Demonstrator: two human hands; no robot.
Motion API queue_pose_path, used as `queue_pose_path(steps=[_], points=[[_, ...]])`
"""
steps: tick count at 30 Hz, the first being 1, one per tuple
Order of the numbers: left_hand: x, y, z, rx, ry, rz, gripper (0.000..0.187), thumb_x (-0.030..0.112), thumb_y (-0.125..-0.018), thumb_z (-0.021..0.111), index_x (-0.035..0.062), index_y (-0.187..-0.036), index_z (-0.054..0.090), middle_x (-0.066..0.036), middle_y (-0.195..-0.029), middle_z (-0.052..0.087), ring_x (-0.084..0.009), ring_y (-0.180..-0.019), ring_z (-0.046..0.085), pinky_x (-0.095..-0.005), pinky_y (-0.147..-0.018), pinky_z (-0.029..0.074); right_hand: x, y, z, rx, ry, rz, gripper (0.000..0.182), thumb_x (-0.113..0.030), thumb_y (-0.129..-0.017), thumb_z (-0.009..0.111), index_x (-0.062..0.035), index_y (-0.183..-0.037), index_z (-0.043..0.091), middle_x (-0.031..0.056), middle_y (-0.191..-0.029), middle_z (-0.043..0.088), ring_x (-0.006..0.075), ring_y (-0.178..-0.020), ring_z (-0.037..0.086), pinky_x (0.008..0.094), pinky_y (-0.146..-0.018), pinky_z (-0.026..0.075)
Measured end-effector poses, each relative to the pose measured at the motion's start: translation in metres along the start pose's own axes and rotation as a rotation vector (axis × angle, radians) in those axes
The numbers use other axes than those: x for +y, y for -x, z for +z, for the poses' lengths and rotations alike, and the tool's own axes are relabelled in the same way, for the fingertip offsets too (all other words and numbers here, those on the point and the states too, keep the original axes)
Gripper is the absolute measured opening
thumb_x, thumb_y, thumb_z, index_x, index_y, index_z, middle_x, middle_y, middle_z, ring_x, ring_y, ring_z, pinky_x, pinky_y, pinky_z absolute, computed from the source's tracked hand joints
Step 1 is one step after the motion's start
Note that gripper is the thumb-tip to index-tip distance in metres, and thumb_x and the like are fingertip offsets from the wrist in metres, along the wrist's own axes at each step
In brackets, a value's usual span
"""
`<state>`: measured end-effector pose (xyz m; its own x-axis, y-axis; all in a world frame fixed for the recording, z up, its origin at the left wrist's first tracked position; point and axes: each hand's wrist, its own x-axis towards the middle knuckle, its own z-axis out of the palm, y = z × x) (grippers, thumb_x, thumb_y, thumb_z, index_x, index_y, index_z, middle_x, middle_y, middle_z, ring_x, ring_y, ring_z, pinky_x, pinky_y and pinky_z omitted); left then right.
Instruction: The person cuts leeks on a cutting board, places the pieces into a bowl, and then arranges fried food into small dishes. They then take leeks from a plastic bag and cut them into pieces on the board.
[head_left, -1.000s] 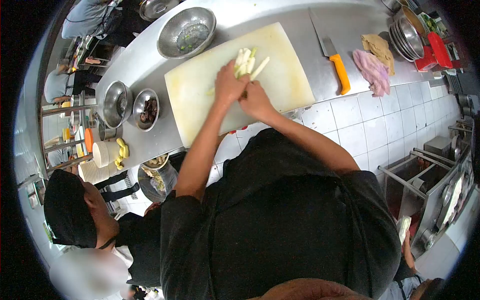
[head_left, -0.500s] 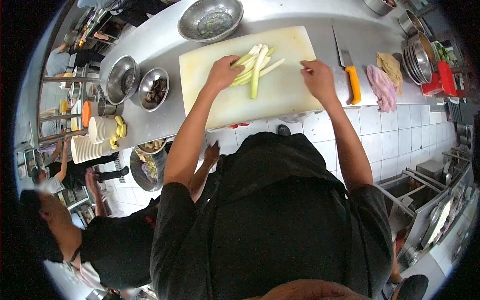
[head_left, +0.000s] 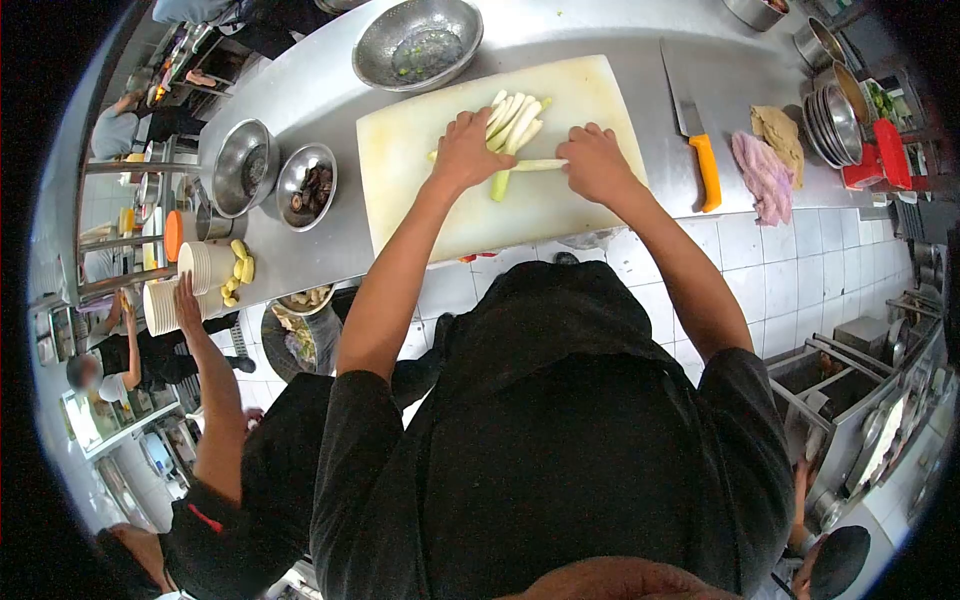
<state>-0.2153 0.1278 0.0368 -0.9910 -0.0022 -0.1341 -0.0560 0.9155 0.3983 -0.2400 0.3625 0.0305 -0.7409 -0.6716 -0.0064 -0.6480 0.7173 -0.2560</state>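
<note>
Pale green-and-white scallion stalks (head_left: 515,122) lie in a loose bunch on the white cutting board (head_left: 400,200). My left hand (head_left: 468,152) is closed over the left side of the bunch, its fingertips partly hidden behind the stalks. One scallion stalk (head_left: 540,165) lies crosswise between my hands. Its right end is pinched in the curled fingers of my right hand (head_left: 598,165). A large knife with a yellow handle (head_left: 706,172) rests on the steel counter, to the right of the board and apart from my hands.
Behind the board sits a perforated metal bowl (head_left: 418,45). At left are a bowl of dark mushroom-like pieces (head_left: 308,187), another metal bowl (head_left: 245,168) and stacked white containers (head_left: 208,268). Cloths (head_left: 765,175) lie right of the knife. A co-worker's arm (head_left: 215,400) reaches in at left.
My right hand has moved left from the board's right side and taken a stalk's end. My left hand has shifted slightly right and down over the bunch. A co-worker's arm has reached toward the containers.
</note>
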Motion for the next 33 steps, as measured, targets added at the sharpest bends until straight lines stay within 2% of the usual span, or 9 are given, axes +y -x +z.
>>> queue_pose_path(steps=[4, 5, 8, 11, 17, 20, 26, 29, 33], points=[[-0.007, -0.002, -0.004, -0.008, 0.071, 0.048, 0.087, 0.031, -0.064, 0.079, 0.0066, -0.141, 0.045, -0.02, -0.131, 0.05, -0.0378, -0.122, 0.048, -0.0465, -0.103, 0.042, 0.011, 0.031, -0.017, -0.136, -0.018, 0.185, 0.023, -0.01, -0.076, 0.063, -0.0048, -0.096, 0.072, 0.0179, -0.098, 0.064, 0.0354, -0.095, 0.062, 0.0453, -0.082, 0.049], [-0.004, 0.0, -0.007, -0.024, 0.067, 0.027, 0.087, 0.025, -0.066, 0.08, 0.0019, -0.142, 0.044, -0.021, -0.13, 0.051, -0.037, -0.123, 0.048, -0.0401, -0.108, 0.039, 0.012, 0.036, -0.023, -0.179, -0.043, 0.255, 0.024, -0.011, -0.076, 0.063, -0.004, -0.098, 0.072, 0.0199, -0.097, 0.064, 0.0354, -0.094, 0.063, 0.0434, -0.082, 0.049], [-0.004, -0.002, -0.008, -0.049, 0.098, 0.03, 0.087, 0.026, -0.066, 0.08, 0.0015, -0.142, 0.044, -0.021, -0.13, 0.051, -0.0371, -0.123, 0.048, -0.0399, -0.108, 0.039, 0.001, 0.051, -0.047, -0.247, -0.344, 0.506, 0.026, -0.014, -0.077, 0.062, -0.0009, -0.096, 0.071, 0.0233, -0.095, 0.067, 0.0369, -0.092, 0.066, 0.0431, -0.084, 0.051], [-0.008, -0.007, -0.002, -0.051, 0.1, 0.061, 0.088, 0.029, -0.065, 0.077, 0.0048, -0.143, 0.043, -0.021, -0.132, 0.05, -0.0378, -0.123, 0.047, -0.0441, -0.105, 0.04, -0.012, 0.064, -0.001, 0.07, -0.452, 0.469, 0.028, -0.021, -0.077, 0.064, 0.0008, -0.093, 0.071, 0.0239, -0.095, 0.068, 0.0386, -0.092, 0.066, 0.0461, -0.086, 0.052], [-0.006, -0.003, 0.002, 0.029, 0.128, 0.062, 0.089, 0.035, -0.069, 0.079, 0.0022, -0.143, 0.042, -0.022, -0.133, 0.05, -0.0374, -0.126, 0.046, -0.0436, -0.107, 0.038, -0.065, 0.045, 0.011, -0.036, -0.615, 0.429, 0.036, -0.031, -0.082, 0.066, 0.0026, -0.092, 0.071, 0.0232, -0.096, 0.068, 0.0401, -0.09, 0.065, 0.0465, -0.086, 0.051], [-0.004, 0.007, -0.007, 0.057, 0.105, 0.051, 0.089, 0.039, -0.07, 0.079, 0.0015, -0.143, 0.042, -0.022, -0.135, 0.049, -0.0373, -0.127, 0.045, -0.0437, -0.108, 0.037, -0.063, 0.044, 0.009, 0.057, -0.531, 0.371, 0.038, -0.034, -0.082, 0.067, 0.0026, -0.09, 0.071, 0.0229, -0.096, 0.068, 0.0407, -0.089, 0.065, 0.0466, -0.085, 0.052], [-0.014, 0.014, -0.011, -0.018, 0.143, -0.016, 0.093, 0.041, -0.069, 0.081, 0.0013, -0.144, 0.041, -0.022, -0.135, 0.05, -0.0374, -0.127, 0.045, -0.0455, -0.108, 0.036, -0.077, 0.034, -0.007, -0.111, -0.395, 0.338, 0.036, -0.029, -0.08, 0.069, 0.0021, -0.097, 0.063, 0.0246, -0.093, 0.066, 0.039, -0.086, 0.066, 0.0465, -0.083, 0.053], [-0.006, 0.021, -0.009, 0.002, 0.069, 0.012, 0.093, 0.036, -0.068, 0.081, 0.0016, -0.144, 0.04, -0.021, -0.136, 0.049, -0.0368, -0.127, 0.045, -0.0472, -0.108, 0.036, -0.093, 0.039, 0.011, 0.044, -0.332, 0.33, 0.032, -0.022, -0.079, 0.067, 0.0014, -0.099, 0.06, 0.0217, -0.09, 0.064, 0.0389, -0.087, 0.066, 0.0483, -0.082, 0.053], [-0.018, 0.017, 0.001, 0.019, 0.055, 0.071, 0.09, 0.028, -0.066, 0.078, 0.0025, -0.144, 0.04, -0.019, -0.137, 0.049, -0.036, -0.129, 0.045, -0.0481, -0.109, 0.036, -0.074, 0.042, 0.012, -0.021, -0.212, 0.393, 0.024, -0.013, -0.078, 0.063, -0.0008, -0.099, 0.062, 0.0184, -0.09, 0.063, 0.037, -0.088, 0.065, 0.0478, -0.079, 0.052]])
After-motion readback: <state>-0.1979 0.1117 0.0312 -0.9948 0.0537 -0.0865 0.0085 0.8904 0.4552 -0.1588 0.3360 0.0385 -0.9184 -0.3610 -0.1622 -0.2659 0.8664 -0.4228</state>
